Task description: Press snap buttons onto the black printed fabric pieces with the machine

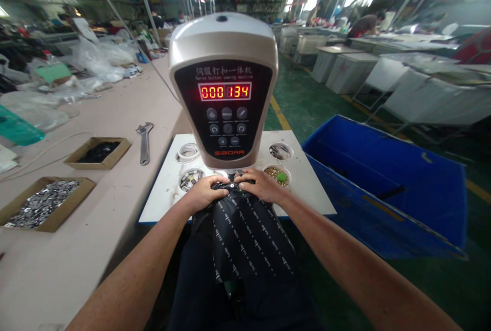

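Note:
A black garment [249,234] with printed white lettering hangs over my lap, its upper edge under the head of a button machine [226,90] whose red display reads 000134. My left hand [207,190] pinches that edge from the left, thumb and fingers closed on the cloth. From the right, my right hand [259,185] grips the same edge, fingertips close to the machine's working point. Between the two thumbs a small shiny round snap or button [231,185] shows on the cloth. The machine's lower tip is partly hidden by my fingers.
Around the machine lies a white tabletop [307,188] with round wells of small metal parts. On the left table are an adjustable wrench [144,142], a box of metal pieces [46,203] and a box of black pieces [97,152]. A blue bin [383,188] stands right.

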A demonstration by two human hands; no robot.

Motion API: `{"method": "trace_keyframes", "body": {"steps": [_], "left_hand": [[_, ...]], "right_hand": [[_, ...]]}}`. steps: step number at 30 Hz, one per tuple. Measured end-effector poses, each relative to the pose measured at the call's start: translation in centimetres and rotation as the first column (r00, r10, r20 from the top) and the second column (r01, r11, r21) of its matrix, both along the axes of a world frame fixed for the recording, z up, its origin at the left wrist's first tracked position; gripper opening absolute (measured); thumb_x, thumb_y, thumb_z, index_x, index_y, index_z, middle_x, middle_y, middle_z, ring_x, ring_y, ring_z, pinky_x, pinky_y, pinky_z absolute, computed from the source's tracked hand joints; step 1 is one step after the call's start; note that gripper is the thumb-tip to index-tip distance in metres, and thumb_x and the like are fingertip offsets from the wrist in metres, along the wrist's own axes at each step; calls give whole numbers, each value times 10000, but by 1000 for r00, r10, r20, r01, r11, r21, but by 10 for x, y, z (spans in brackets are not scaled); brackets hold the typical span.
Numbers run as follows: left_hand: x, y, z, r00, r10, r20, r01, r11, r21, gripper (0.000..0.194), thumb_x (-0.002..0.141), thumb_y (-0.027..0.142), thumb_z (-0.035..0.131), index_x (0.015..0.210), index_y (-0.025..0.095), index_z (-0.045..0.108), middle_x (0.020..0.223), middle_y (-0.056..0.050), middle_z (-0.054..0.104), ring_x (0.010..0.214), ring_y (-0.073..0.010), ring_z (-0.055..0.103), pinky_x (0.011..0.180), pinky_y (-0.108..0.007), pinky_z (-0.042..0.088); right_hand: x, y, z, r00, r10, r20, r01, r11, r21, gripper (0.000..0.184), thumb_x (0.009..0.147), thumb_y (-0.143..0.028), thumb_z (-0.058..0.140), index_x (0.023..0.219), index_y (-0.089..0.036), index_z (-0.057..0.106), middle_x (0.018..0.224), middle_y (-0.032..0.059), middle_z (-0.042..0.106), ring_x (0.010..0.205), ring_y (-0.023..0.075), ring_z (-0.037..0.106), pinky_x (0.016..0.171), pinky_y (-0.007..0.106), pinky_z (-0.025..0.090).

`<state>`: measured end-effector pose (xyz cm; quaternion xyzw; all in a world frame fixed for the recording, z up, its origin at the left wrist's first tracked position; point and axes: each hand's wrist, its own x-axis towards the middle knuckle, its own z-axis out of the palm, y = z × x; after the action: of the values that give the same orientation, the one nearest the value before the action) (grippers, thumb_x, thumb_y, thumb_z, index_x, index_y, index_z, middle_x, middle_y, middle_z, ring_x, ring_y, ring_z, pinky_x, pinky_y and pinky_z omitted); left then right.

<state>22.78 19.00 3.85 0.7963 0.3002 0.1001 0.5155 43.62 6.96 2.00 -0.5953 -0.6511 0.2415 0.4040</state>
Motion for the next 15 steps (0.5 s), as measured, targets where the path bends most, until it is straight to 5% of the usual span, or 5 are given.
{"method": "trace_keyframes", "body": {"steps": [9, 15], "left_hand": [[1, -7, 5, 998, 62, -8, -62, 997, -36, 445, 677, 373, 737, 1078, 183, 707, 1086, -62, 742, 1049, -280, 669, 965, -393, 497], [-4, -22, 16, 988, 147, 55, -148, 989, 8, 594, 706, 427, 704, 1249, 199, 622, 1077, -88, 769, 1099, -323, 688, 921, -430, 561]], "right_hand": [[-3, -2, 5, 996, -51, -78, 52, 999, 11, 236, 812, -181, 673, 1026, -195, 771, 1133, 68, 705, 1116, 213, 642, 1041, 361, 450], [-15, -10, 23, 949, -269, -163, 259, 963, -77, 287, 791, -264, 694, 1071, -206, 726, 958, 13, 738, 873, 188, 669, 804, 293, 506]]}}
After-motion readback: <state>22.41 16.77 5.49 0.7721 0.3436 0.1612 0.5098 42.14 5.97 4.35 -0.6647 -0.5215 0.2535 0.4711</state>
